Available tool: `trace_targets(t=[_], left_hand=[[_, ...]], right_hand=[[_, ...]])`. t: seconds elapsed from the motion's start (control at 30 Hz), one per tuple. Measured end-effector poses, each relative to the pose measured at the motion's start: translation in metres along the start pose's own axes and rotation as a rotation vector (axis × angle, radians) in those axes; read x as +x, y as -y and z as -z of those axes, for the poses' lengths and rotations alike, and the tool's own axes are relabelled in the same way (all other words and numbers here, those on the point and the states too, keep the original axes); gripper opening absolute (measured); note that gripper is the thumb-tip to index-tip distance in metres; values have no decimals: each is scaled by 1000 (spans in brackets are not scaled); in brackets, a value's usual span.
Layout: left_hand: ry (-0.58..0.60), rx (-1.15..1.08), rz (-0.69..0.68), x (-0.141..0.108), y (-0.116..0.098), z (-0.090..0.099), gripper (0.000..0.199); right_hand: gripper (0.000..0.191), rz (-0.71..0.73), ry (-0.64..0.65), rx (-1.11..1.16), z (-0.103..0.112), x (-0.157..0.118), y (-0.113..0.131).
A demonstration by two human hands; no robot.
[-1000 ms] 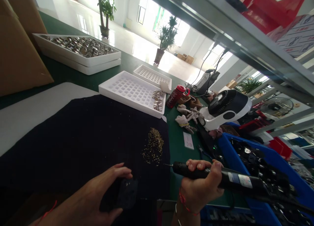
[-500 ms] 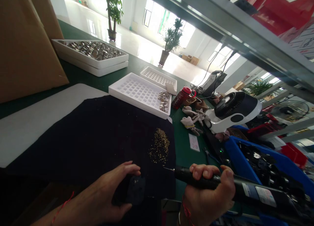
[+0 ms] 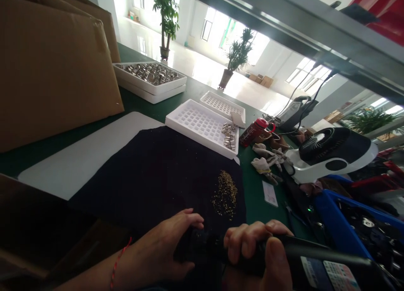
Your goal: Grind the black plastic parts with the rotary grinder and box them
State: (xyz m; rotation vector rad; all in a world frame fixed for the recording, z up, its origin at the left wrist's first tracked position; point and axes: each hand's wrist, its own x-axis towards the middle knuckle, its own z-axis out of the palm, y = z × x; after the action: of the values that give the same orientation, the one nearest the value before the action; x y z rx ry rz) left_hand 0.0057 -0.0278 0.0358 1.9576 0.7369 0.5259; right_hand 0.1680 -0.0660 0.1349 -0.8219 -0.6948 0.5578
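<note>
Steadily, your right hand [image 3: 252, 251] closes firmly around the black rotary tool [image 3: 315, 253], its tip hidden, while your left hand [image 3: 160, 244] curves over a dark piece [image 3: 189, 244] on the black cloth [image 3: 151, 177]; whether it grips, you cannot tell.

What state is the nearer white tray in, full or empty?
Mostly empty: the nearer white tray shows bare cells, with metal pieces only at its right end.

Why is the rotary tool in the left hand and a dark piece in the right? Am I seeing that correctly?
No: the rotary tool is in the right hand, and the dark piece is in the left hand, as the head view shows.
</note>
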Motion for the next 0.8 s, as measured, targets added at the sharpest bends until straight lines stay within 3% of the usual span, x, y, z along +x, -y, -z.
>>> trace_targets(t=[0.17,0.4,0.6,0.8], left_hand=[[-20,-1,-8,0,-1,-2,82],[-49,-12,-45,2,-4,-3,78],[-81,-22,-90,5,-7,-1,76],[-87,-50,-96,5,-4,-4,78]], right_hand=[[12,46,-48,-3,-5,-1,-5],[12,42,-7,-19,-7,-3,-5],[15,56,118,-104,-11,-8,-5],[10,114,288,-235,0,-13,-8]])
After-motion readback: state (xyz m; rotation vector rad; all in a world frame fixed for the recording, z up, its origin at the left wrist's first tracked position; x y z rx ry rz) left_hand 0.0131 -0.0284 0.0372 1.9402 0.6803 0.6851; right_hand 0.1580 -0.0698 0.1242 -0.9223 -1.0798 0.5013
